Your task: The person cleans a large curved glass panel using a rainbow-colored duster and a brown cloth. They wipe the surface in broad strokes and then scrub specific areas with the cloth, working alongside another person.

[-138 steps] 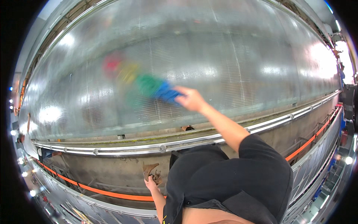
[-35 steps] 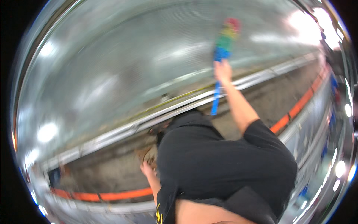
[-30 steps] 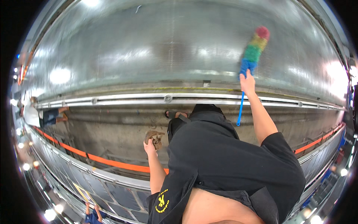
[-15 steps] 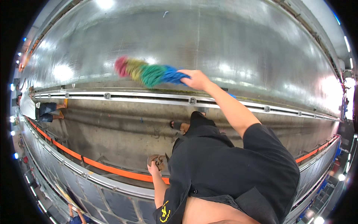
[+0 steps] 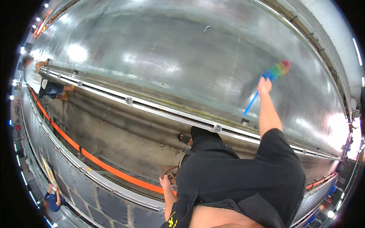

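Observation:
My right hand (image 5: 265, 85) is closed around a duster with a fluffy rainbow-coloured head (image 5: 279, 69), gripping it where the head meets the blue handle. The handle slants down toward the near edge, and the head points to the far right. Beneath it stretches a long, shiny grey table surface (image 5: 171, 49); whether the fibres touch it I cannot tell. Low by my left side, my left hand (image 5: 165, 181) grips a crumpled brown cloth (image 5: 169, 173), partly hidden against my black clothing.
A white metal rail (image 5: 171, 111) with round fittings edges the table. An orange strip (image 5: 114, 171) runs along a second bench behind me. One co-worker (image 5: 35, 78) stands at the far left, another person (image 5: 54, 199) lower left. A small white object (image 5: 206, 28) lies on the table.
My right hand has swung the duster from the left across to the right, its head now pointing right instead of left. My left hand still holds the cloth. The view has tilted.

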Available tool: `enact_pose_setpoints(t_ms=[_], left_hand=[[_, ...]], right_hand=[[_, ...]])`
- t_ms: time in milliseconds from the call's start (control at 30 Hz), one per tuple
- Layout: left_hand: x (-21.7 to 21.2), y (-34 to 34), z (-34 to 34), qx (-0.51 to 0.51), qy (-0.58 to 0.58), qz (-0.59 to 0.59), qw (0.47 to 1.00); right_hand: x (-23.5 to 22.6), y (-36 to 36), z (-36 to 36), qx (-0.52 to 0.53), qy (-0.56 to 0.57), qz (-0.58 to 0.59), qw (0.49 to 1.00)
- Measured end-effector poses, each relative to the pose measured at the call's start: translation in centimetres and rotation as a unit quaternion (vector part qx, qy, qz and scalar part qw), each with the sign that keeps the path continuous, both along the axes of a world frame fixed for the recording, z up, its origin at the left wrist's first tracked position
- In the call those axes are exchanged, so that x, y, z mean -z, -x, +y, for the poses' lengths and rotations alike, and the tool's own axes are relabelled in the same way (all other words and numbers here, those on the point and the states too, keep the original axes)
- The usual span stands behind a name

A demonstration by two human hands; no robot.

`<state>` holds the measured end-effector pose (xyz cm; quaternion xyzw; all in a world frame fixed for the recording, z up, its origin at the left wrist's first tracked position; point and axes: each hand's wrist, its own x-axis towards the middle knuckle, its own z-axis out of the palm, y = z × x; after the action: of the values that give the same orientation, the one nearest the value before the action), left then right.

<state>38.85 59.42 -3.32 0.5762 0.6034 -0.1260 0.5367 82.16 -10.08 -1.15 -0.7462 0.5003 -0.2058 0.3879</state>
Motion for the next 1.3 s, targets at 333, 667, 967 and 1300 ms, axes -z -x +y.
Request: enact_pose_setpoints(t_ms=[333,667,967,1300], left_hand=[[-5.9,-12.6,1.6,0.063,-0.064,-0.013,0.996],[-2.9,-21.3,1.3,0.119,-0.030,-0.087,0.989],[-3.5,-18.4,4.2,0.087,-0.060,-0.062,0.993],[-5.7,-14.6,6.5,-0.030,-0.091,-0.048,0.994]], right_hand=[[-1.1,-12.1,39.2,-0.608,-0.126,-0.038,0.783],[-7.5,-4.8,18.2,-0.323,-0.029,0.000,0.946],[-1.5,-5.2,27.3,-0.323,0.070,0.055,0.942],[-3.2,-13.3,47.0,-0.646,-0.122,-0.106,0.746]])
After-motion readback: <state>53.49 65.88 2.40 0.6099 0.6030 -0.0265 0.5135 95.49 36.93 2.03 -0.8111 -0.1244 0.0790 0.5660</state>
